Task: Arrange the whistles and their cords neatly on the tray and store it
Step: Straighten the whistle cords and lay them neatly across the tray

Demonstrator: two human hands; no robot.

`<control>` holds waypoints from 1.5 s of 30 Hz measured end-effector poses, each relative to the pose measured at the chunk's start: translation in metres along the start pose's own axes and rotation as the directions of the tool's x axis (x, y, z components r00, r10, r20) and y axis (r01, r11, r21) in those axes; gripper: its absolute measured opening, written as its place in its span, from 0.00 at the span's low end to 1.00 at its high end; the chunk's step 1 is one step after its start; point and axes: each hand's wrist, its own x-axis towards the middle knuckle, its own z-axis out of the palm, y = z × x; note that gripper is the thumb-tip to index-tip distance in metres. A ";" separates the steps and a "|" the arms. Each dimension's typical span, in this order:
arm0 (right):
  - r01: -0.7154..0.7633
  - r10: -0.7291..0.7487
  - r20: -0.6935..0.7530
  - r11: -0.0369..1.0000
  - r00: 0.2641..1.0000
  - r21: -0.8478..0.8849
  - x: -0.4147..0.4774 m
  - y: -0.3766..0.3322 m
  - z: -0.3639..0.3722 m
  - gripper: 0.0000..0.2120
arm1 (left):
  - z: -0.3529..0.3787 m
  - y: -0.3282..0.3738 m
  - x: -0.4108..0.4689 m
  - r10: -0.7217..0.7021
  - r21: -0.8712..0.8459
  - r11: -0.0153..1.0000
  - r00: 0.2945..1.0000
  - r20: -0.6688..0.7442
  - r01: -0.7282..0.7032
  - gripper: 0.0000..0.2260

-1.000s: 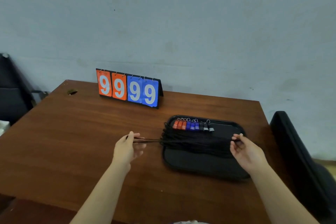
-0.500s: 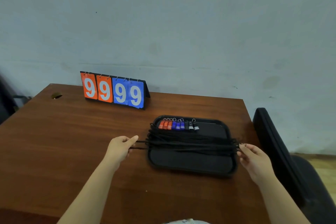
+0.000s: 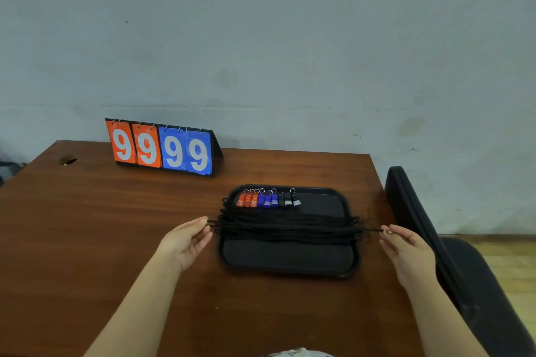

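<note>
A black oval tray [image 3: 290, 261] lies on the brown wooden table [image 3: 87, 226]. Along its far rim stands a row of whistles [image 3: 268, 200]: orange ones on the left, blue in the middle, black on the right, each with a metal ring. A thick bundle of black cords [image 3: 287, 226] stretches straight across the tray's middle, overhanging both sides. My left hand [image 3: 187, 240] pinches the cords' left end just beyond the tray's left edge. My right hand [image 3: 406, 249] pinches the right end past the tray's right edge.
A flip scoreboard [image 3: 162, 148] showing 9 9 9 9 in orange and blue stands at the table's back left. A small hole [image 3: 67, 159] marks the table's far left corner. A black chair [image 3: 452, 264] sits close to the table's right edge.
Both hands have drawn outward, pulling the cord bundle straighter across the tray. The view has shifted so the table and tray sit further left and nearer.
</note>
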 end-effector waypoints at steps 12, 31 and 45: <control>0.053 -0.054 -0.005 0.990 0.999 -0.133 0.012 -0.001 -0.009 0.04 | 0.006 -0.017 0.020 0.090 0.344 0.938 0.988 -0.124 -0.043 0.07; -0.087 0.077 -0.062 0.981 0.995 -0.175 0.054 0.011 0.020 0.03 | 0.017 -0.009 0.065 0.140 0.455 0.889 0.976 -0.169 -0.048 0.04; -0.210 0.191 -0.146 0.970 0.971 -0.123 0.077 0.017 0.033 0.04 | 0.026 -0.005 0.103 0.052 0.434 0.899 0.971 -0.234 0.057 0.06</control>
